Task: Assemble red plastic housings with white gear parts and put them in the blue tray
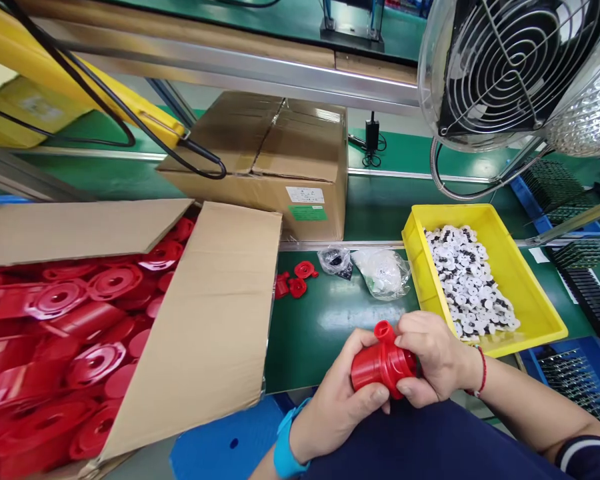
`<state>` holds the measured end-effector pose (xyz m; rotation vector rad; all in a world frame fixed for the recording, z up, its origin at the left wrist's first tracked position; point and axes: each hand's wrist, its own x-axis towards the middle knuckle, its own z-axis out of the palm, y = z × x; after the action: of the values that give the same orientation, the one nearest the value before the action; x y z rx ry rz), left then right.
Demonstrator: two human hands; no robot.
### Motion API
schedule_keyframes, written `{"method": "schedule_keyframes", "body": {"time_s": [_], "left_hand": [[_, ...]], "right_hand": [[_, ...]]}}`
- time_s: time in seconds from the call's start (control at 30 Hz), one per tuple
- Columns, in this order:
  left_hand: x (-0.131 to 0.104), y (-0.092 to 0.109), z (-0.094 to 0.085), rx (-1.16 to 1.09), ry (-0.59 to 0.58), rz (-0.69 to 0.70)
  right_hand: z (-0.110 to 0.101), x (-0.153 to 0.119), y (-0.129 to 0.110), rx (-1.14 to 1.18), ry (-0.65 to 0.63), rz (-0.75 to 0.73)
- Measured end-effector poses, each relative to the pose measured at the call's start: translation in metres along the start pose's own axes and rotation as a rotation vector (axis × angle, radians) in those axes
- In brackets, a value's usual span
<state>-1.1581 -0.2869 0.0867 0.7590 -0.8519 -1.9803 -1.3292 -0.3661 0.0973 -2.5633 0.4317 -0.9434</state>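
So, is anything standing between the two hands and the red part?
Nothing visible: the left hand and the right hand both touch the red part, at opposite ends. Anything small under the right hand would be hidden.

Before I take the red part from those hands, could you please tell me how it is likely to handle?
The red part is probably stiff: its body shows no dent between left hand and right hand. Its shiny surface may be slippery. Pushed, it might roll until the side spout stops it.
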Motion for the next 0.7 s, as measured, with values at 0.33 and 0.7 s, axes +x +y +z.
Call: {"method": "schedule_keyframes", "body": {"time_s": [0.33,0.7], "left_hand": [[0.0,-0.01,-0.006,0.61,0.207,0.347],[0.01,-0.005,-0.008,1.061,0.269,0.605]], "right_hand": [[0.019,0.002,-0.016,-0.119,0.258,0.191],[0.014,0.0,-0.016,0.002,0.113,0.395]]}}
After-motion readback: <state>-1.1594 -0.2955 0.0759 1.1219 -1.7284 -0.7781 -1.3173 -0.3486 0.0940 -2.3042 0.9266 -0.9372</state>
